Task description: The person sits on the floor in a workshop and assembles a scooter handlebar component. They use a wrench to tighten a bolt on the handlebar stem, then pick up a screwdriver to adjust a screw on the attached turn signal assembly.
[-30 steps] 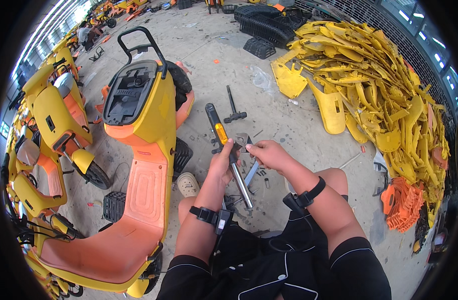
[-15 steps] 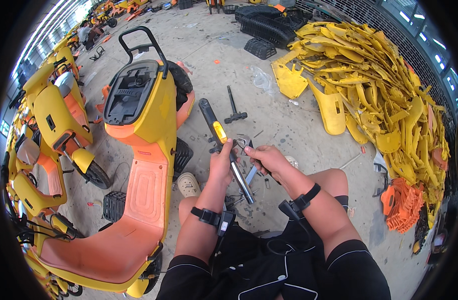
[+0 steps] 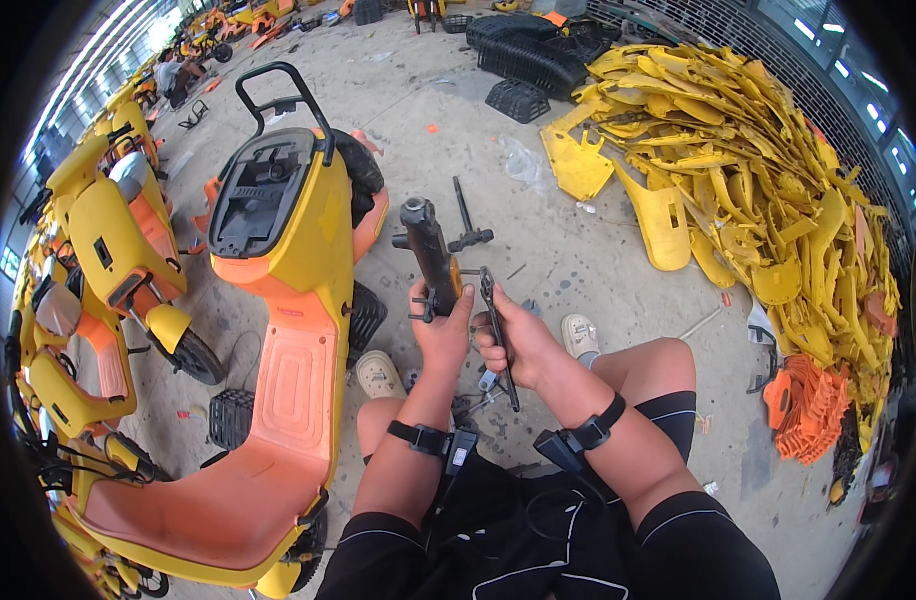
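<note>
In my left hand (image 3: 441, 332) is a black fork leg (image 3: 430, 250), its capped upper end tilted toward me. The thumb presses along its side, and a bit of the yellow reflector shows at its right edge. My right hand (image 3: 523, 340) grips an adjustable wrench (image 3: 494, 312), turned edge-on. The wrench's head is at a thin bolt (image 3: 470, 271) sticking out of the leg by the reflector; whether they touch I cannot tell. Beyond the leg, a dark T-shaped steering stem (image 3: 465, 212) lies on the concrete floor.
A yellow and orange scooter body (image 3: 303, 300) stands close on my left, with more scooters (image 3: 108, 240) behind it. Yellow panels (image 3: 738, 170) are heaped at the right, orange parts (image 3: 808, 410) below them. Black crates (image 3: 528, 55) sit at the back. Small parts lie between my feet.
The fork leg has turned, so its reflector now faces right and its shiny tube no longer shows. The wrench has swung from flat to edge-on, pointing away from me.
</note>
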### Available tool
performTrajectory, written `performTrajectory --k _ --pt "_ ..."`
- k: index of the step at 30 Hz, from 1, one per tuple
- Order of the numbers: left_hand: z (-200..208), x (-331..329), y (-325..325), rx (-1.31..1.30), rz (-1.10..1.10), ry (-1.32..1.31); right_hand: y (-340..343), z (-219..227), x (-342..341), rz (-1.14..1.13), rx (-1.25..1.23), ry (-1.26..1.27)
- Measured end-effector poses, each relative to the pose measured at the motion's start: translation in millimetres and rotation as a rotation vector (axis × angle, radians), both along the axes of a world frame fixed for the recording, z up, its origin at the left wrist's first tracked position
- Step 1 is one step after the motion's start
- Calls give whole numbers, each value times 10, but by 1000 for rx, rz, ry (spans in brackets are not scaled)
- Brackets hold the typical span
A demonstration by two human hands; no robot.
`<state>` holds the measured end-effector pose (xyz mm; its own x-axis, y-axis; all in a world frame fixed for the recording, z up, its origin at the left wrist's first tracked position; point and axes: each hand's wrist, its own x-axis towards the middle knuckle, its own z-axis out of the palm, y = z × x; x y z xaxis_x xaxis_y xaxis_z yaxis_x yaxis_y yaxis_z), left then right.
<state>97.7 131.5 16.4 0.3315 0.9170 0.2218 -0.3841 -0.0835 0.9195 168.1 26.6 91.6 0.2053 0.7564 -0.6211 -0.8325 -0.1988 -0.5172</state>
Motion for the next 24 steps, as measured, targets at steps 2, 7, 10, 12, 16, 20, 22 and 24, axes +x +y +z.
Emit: performTrajectory --k 2,7,10,12,16,20,22,24 --pt "33 -19 6 26 -13 22 -5 123 -37 -54 -56 -33" --pt "62 -32 32 120 -21 56 -88 154 -41 -70 -74 -404" --pt "-19 -48 118 313 44 134 -103 181 -33 -40 -105 -517" --pt "6 -74 145 485 112 221 -132 220 43 40 -115 -564" --pt "113 -176 190 719 28 219 -223 328 321 307 -194 -716" --pt "165 -349 232 879 -89 291 -266 452 580 638 -266 -963" --pt "183 -389 217 912 -150 287 -306 553 705 796 -274 -1119" --pt "243 -424 168 925 -201 331 -380 501 827 893 -159 -1294"
